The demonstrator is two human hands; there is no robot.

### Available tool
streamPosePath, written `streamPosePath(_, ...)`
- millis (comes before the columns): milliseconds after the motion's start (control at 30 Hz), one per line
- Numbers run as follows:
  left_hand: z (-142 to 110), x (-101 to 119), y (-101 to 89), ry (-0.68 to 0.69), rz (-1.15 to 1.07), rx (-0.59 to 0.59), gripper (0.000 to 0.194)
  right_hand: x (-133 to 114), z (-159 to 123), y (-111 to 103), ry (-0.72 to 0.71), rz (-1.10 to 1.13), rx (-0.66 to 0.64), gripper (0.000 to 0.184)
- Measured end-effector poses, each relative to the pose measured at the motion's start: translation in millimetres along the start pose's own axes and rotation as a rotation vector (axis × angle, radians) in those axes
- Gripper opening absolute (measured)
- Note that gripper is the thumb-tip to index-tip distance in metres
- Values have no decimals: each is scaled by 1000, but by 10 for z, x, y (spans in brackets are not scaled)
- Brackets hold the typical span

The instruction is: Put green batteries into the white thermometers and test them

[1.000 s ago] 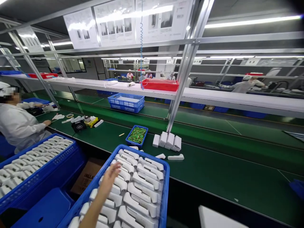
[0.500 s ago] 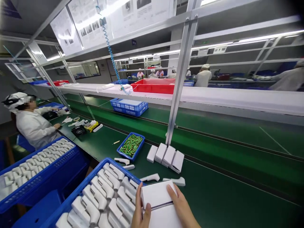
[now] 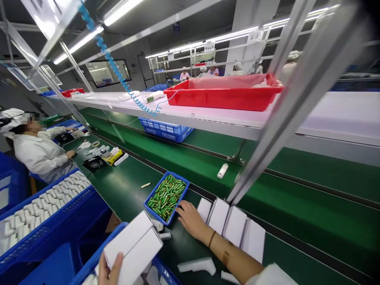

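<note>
At the lower left, my left hand (image 3: 109, 271) grips a white cardboard box (image 3: 130, 247) with a dark seam across its face. My right hand (image 3: 190, 215) is stretched out over the bench, fingers extended, fingertips at the right rim of a small blue tray (image 3: 181, 196). Green batteries (image 3: 166, 194) fill that tray. Beside my right forearm stands a row of white boxes (image 3: 233, 225). A white handheld device casing (image 3: 198, 266) lies below the forearm. My held box partly hides a blue crate (image 3: 92, 263) of similar casings.
A metal post (image 3: 292, 107) slants across the right side. A red bin (image 3: 219, 97) sits on the shelf above the green conveyor (image 3: 204, 162). A white device (image 3: 222, 171) lies on that conveyor. To the left, a co-worker (image 3: 38, 148) sits behind another full blue crate (image 3: 44, 213).
My right hand has let go of the box and reached forward to the battery tray. The box has shifted left in my left hand. The view has shifted, and a white device now shows on the conveyor.
</note>
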State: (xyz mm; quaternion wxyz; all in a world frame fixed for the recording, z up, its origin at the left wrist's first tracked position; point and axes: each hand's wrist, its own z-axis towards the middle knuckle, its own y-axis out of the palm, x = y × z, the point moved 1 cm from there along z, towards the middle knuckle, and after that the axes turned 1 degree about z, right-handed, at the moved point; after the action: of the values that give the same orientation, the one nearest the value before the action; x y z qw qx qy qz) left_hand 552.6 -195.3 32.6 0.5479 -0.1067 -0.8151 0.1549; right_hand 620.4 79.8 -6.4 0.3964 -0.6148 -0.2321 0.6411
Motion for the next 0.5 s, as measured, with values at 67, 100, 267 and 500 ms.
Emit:
streamPosePath(67,331,195,89,23,-125,28,66,204,327,174,-27,-65,-52,28)
streamPosePath(100,482,291,159,30,-190,38,65,287,442,259,-33,-93,-79,27)
streamPosePath(267,1168,608,655,74,-369,104,59,529,625,486,-71,-166,-164,30)
streamPosePath(500,2005,584,945,37,-387,155,52,612,630,507,-59,-160,-169,29)
